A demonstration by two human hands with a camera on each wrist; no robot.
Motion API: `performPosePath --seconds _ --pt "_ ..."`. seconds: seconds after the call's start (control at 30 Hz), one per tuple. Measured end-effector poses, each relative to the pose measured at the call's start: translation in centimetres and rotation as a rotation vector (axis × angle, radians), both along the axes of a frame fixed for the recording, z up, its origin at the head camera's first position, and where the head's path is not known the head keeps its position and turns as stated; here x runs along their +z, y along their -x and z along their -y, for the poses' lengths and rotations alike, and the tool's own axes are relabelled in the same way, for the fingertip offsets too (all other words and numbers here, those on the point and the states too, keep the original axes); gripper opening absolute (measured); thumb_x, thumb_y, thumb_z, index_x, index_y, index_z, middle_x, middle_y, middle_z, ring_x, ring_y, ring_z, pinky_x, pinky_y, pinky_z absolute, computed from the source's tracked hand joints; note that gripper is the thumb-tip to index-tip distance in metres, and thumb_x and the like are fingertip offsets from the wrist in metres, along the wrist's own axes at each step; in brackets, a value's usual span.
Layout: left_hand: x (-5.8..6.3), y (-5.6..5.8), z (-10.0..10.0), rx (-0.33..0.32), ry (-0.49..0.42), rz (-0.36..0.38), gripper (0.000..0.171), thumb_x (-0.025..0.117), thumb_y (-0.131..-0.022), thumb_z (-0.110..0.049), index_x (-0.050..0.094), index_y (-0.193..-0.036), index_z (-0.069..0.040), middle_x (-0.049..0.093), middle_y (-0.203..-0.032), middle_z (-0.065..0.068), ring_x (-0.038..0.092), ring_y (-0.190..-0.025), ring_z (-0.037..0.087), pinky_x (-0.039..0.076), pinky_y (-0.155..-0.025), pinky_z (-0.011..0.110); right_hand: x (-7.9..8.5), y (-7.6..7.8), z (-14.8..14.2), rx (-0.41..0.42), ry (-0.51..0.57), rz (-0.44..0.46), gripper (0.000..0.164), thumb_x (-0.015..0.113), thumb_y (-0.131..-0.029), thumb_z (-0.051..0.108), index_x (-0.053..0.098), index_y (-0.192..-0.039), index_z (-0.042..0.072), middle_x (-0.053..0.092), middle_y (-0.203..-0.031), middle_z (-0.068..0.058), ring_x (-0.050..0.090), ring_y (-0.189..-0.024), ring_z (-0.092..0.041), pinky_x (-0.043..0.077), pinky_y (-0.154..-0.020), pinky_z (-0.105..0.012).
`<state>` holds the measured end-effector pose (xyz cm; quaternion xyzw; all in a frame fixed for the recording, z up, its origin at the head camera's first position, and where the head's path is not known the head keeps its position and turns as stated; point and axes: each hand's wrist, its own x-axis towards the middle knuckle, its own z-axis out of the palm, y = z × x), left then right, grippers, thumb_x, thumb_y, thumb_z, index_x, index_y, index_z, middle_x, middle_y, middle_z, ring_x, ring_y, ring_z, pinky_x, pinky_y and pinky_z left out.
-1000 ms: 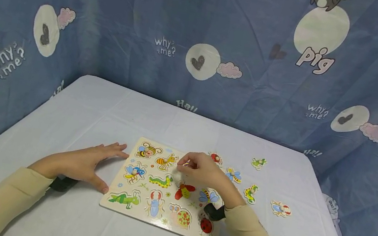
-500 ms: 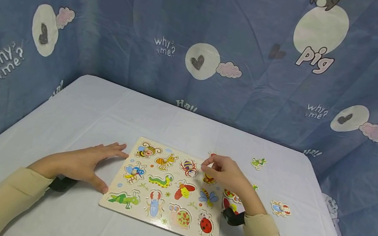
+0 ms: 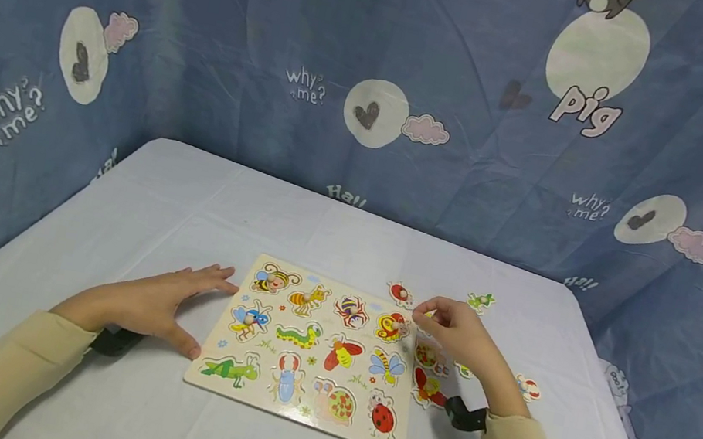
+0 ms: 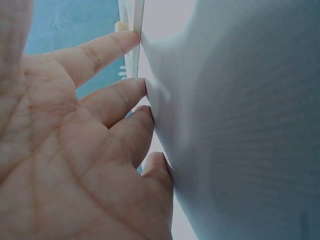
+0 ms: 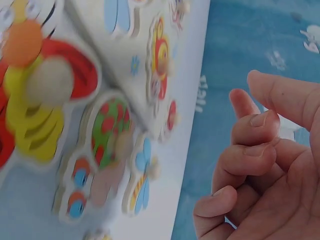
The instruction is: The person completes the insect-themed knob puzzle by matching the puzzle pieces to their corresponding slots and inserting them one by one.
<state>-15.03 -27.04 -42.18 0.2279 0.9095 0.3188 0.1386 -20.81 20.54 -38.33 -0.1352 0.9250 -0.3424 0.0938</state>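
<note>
A wooden peg puzzle board (image 3: 258, 407) printed with insects lies on the table. My left hand (image 3: 160, 303) rests with spread fingers at its left edge, thumb at the lower corner; in the left wrist view the fingertips (image 4: 131, 40) are right at the board's side. Bee (image 3: 272, 280), wasp (image 3: 307, 300), spider (image 3: 352, 311), mosquito (image 3: 251, 319) and butterfly (image 3: 392, 326) pieces sit in the board. Past its right edge hovers my right hand (image 3: 458, 333), fingers loosely curled, nothing held, partly over a dragonfly piece (image 5: 143, 172).
Right of the board lie loose pieces: a ladybug (image 3: 400, 293), a snail (image 3: 428, 356), a red-winged firefly (image 3: 428, 387), a green grasshopper (image 3: 481, 300) and a stag beetle (image 3: 529, 389). A caterpillar piece (image 3: 464, 371) is mostly hidden by the right hand. A patterned curtain (image 3: 469, 193) hangs behind the table.
My right hand has moved right, from over the spider, past the butterfly, to beyond the board's right edge. The spider piece has come into view. My left hand has stayed put.
</note>
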Motion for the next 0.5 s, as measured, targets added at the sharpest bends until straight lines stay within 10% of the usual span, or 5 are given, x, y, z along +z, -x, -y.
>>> performPosePath --seconds 0.5 --pt "0.0 0.1 0.0 -0.005 -0.008 0.003 0.107 0.100 -0.068 -0.045 0.052 -0.158 -0.011 0.026 -0.177 0.021 0.015 -0.165 0.052 0.011 -0.130 0.077 -0.1 -0.7 -4.1 -0.116 -0.046 -0.008 0.026 0.070 -0.105 0.027 0.073 -0.118 0.004 0.048 -0.073 -0.001 0.045 -0.067 -0.017 0.036 -0.057 -0.027"
